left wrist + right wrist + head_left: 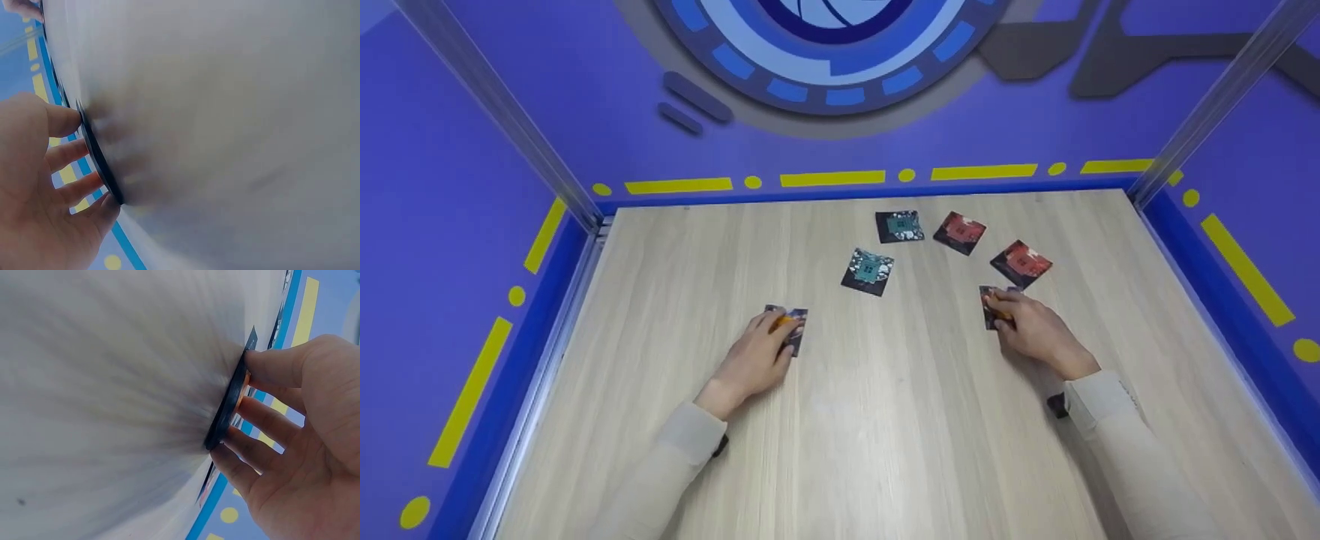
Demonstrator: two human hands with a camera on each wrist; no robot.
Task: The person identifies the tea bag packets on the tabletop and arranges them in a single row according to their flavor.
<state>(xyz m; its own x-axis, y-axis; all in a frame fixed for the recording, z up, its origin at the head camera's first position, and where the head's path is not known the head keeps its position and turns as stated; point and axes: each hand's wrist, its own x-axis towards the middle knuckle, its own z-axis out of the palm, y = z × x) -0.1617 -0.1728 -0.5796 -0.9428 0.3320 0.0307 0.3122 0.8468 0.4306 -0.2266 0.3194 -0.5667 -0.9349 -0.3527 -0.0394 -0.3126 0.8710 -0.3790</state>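
The left hand grips a dark card, the right hand another card; beyond lie two teal cards and two red cards, one near the right hand.

place: booth-like three-sided workstation, room type beyond unclear | landmark: wood-grain table | behind table: purple-blue back panel, printed round emblem, yellow dashes | left and right of table: matching side panels | at table's far corners: metal posts
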